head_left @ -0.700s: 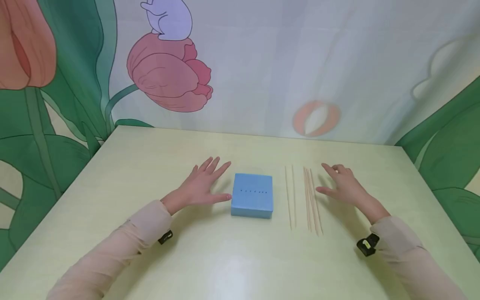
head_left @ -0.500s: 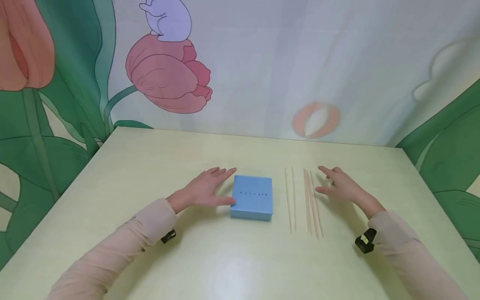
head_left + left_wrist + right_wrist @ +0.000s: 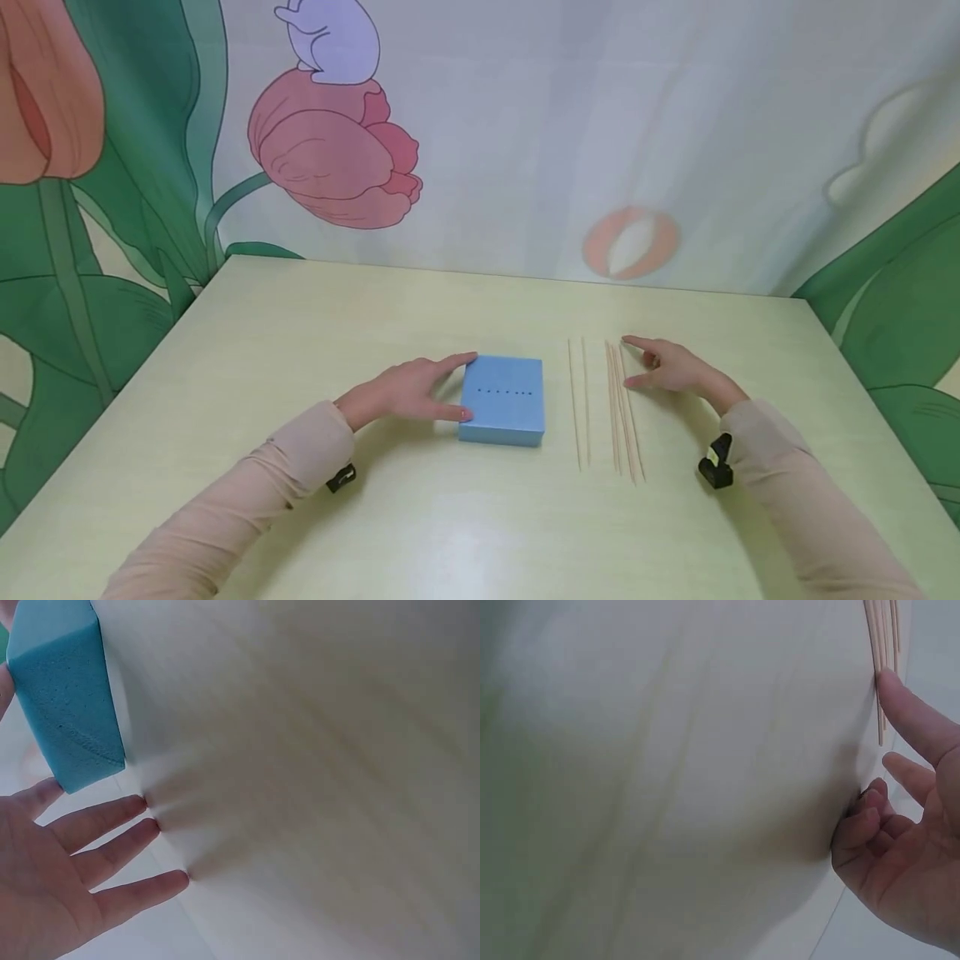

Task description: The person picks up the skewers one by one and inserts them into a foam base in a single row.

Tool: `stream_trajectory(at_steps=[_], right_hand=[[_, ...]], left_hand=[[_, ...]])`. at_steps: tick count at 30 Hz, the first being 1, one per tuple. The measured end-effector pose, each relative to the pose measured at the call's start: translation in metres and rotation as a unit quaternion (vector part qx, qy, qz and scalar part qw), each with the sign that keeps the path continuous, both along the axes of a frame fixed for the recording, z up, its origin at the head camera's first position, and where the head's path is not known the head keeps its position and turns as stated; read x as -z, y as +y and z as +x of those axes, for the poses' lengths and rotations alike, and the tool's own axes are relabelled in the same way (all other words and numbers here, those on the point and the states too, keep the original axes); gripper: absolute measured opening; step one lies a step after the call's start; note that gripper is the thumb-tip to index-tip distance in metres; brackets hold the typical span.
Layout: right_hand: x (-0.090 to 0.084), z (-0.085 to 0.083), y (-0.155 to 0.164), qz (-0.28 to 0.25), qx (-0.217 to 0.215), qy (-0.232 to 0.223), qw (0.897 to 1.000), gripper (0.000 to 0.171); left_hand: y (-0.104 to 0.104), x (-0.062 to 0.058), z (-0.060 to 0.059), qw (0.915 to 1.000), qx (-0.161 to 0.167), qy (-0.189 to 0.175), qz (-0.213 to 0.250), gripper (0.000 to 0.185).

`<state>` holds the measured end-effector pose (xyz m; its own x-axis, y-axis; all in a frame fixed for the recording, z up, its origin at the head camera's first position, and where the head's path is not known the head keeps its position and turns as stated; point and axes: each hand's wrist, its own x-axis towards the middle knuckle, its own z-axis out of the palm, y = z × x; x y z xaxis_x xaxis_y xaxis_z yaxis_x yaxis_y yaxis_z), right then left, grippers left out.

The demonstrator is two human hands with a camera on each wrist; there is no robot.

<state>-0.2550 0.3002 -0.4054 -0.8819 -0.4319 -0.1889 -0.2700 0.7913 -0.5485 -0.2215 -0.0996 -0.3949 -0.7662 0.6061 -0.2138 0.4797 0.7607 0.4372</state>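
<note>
A blue foam block (image 3: pixel 502 402) with a row of small holes in its top lies at the middle of the pale table (image 3: pixel 480 517). My left hand (image 3: pixel 442 386) rests against its left side, index tip at the far left corner and thumb at the near left corner. In the left wrist view the block (image 3: pixel 67 697) sits between my thumb and the straight fingers (image 3: pixel 112 817) of my left hand (image 3: pixel 52 892). Several thin wooden sticks (image 3: pixel 621 408) lie side by side right of the block. My right hand (image 3: pixel 647 364) holds nothing; its index reaches their far ends (image 3: pixel 883 630), the other fingers (image 3: pixel 862 825) curl.
Two of the sticks (image 3: pixel 577 400) lie a little apart, nearer the block. A cloth backdrop (image 3: pixel 525 142) printed with flowers and leaves closes off the table's far edge and both sides. A black strap (image 3: pixel 712 468) sits on my right wrist.
My left hand slid right and its fingers drew together against the block's left side. My right hand moved left, its index finger now at the sticks' far ends.
</note>
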Motion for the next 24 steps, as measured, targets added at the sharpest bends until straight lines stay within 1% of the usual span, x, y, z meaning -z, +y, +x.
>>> stream_trajectory(at_steps=[4,7,10,15,20,24], right_hand=[[-0.0002,-0.0010,-0.0010,0.009,0.001,-0.006,1.000,0.076],[-0.0013,-0.0014,-0.0024,0.019,0.011,-0.020,1.000,0.077],[-0.0023,-0.0021,-0.0038,0.024,0.011,-0.028,0.999,0.077],[-0.0048,-0.0012,-0.0062,0.025,0.006,-0.012,1.000,0.073],[-0.0029,-0.0011,-0.0058,0.007,0.011,-0.009,1.000,0.068],[-0.0007,-0.0022,-0.0040,-0.014,0.025,-0.026,0.999,0.065]], left_hand=[[-0.0004,-0.0005,-0.0010,0.9999,-0.003,-0.012,0.004,0.087],[0.0000,-0.0025,-0.0009,0.9998,-0.006,-0.018,0.002,0.088],[0.0005,-0.0039,-0.0004,0.9997,-0.008,-0.024,0.001,0.087],[0.0006,-0.0047,0.0006,0.9996,-0.009,-0.026,0.004,0.086],[0.0006,-0.0033,0.0005,0.9996,-0.009,-0.025,0.001,0.086],[0.0006,-0.0025,0.0001,0.9996,-0.010,-0.026,0.007,0.086]])
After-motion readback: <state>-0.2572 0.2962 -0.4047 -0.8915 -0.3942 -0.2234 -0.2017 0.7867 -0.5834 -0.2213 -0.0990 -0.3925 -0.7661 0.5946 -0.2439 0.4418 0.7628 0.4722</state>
